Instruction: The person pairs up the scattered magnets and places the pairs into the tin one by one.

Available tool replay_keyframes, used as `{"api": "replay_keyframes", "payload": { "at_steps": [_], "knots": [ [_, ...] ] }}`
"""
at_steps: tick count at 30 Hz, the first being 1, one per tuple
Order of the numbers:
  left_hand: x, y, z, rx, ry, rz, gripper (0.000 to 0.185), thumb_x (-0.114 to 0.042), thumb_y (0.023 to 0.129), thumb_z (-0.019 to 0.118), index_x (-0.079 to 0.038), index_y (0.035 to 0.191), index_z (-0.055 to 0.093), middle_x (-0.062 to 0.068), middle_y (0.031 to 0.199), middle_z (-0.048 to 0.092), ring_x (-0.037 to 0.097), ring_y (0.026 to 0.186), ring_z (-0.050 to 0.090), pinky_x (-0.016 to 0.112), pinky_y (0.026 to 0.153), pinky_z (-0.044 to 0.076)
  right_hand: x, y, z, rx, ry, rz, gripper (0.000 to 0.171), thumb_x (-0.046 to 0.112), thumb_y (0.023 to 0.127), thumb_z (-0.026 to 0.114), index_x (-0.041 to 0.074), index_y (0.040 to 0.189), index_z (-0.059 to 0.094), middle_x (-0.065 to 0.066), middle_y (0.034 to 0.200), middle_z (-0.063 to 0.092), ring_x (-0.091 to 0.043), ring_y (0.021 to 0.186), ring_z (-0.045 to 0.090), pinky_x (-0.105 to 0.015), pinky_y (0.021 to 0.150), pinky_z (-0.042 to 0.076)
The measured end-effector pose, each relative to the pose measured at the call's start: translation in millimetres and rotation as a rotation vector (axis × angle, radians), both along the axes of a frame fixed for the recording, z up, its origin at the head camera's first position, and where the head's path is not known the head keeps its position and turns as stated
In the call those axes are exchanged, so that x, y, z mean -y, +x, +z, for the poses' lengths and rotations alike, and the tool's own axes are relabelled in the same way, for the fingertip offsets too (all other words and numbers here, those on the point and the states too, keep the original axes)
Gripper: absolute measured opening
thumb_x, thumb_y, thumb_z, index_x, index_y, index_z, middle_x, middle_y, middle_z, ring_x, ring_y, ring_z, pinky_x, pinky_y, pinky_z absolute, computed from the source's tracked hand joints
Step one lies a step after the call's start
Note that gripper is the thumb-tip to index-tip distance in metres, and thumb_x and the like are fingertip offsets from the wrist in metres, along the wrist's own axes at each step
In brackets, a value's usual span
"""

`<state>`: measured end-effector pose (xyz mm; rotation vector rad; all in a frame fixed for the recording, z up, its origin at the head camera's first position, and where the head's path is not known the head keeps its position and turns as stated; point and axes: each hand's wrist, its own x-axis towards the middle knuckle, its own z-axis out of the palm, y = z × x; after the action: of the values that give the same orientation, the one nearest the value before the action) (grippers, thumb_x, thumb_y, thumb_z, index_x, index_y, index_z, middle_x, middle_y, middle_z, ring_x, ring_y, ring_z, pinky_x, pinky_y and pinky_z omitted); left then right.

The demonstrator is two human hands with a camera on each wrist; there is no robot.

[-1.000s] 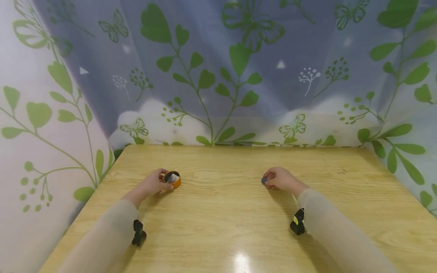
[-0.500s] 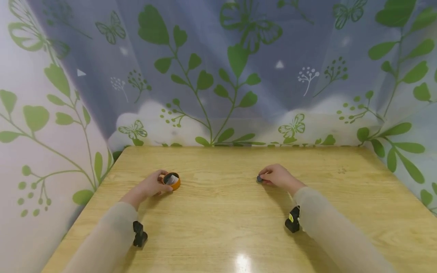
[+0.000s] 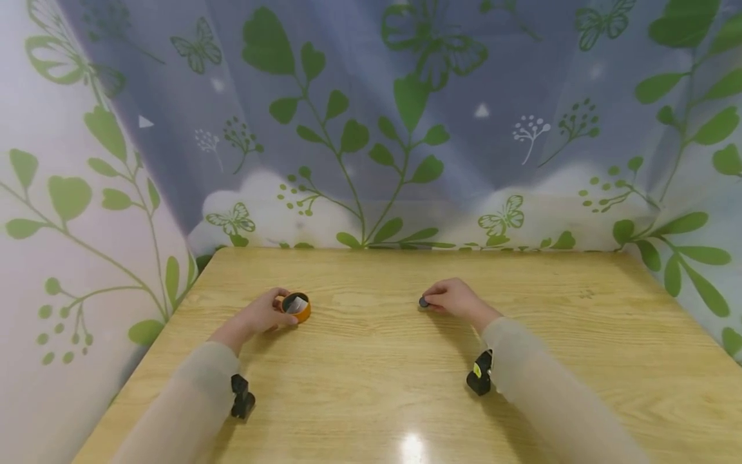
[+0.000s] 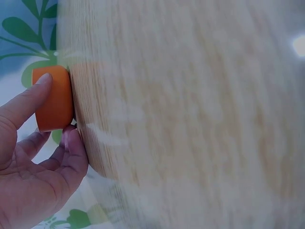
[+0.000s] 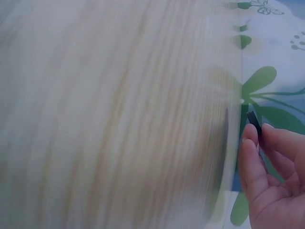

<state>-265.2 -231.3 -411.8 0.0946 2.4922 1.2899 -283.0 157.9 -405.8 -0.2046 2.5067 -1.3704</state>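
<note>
While left hand (image 3: 263, 314) grips orange cup (image 3: 298, 307), right hand (image 3: 452, 298) pinches disc (image 3: 424, 301).

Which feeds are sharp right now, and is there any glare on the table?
Head view: sharp, a ceiling-light glare spot on the table near the front edge. Left wrist view: wood smeared by blur, orange container fairly clear. Right wrist view: table heavily blurred, small dark piece soft.

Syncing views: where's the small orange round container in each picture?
Head: small orange round container left of centre on the wooden table, held by the left hand.
Left wrist: upper left, between fingers.
Right wrist: not in it.
Shared landmark: the wooden table.
</note>
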Motion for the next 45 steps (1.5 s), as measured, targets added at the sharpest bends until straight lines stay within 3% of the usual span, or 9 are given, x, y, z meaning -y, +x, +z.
{"api": "replay_keyframes", "payload": {
  "at_steps": [20,33,45],
  "knots": [
    [5.6,-1.6,-2.6,0.003,-0.038,0.024,0.058,-0.012,0.083,0.071,0.0,0.129,0.038,0.022,0.113,0.047,0.025,0.088,0.047,0.03,0.065,0.044,53.4,-5.8,1.6,0.03,-0.097,0.002,0.022,0.003,0.093,0.055,-0.01,0.109,0.062,-0.019,0.102,0.065,-0.025,0.09,0.064,-0.031,0.077,0.052],
    [1.5,3.0,3.7,0.002,-0.029,0.032,0.057,-0.009,0.083,0.07,0.001,0.129,0.038,0.022,0.112,0.045,0.024,0.087,0.046,0.03,0.066,0.044,88.5,-7.8,-1.1,0.026,-0.14,-0.016,0.02,0.003,0.091,0.058,-0.009,0.106,0.064,-0.017,0.1,0.066,-0.023,0.087,0.065,-0.028,0.074,0.052],
    [-0.1,-1.8,-1.4,-0.008,-0.015,0.023,0.057,-0.009,0.083,0.071,0.001,0.129,0.039,0.018,0.106,0.046,0.022,0.082,0.045,0.029,0.063,0.043,119.8,-7.4,-3.3,0.033,-0.209,0.004,0.017,0.001,0.09,0.059,-0.008,0.103,0.065,-0.017,0.099,0.065,-0.024,0.088,0.065,-0.029,0.075,0.052]
  ]
}}
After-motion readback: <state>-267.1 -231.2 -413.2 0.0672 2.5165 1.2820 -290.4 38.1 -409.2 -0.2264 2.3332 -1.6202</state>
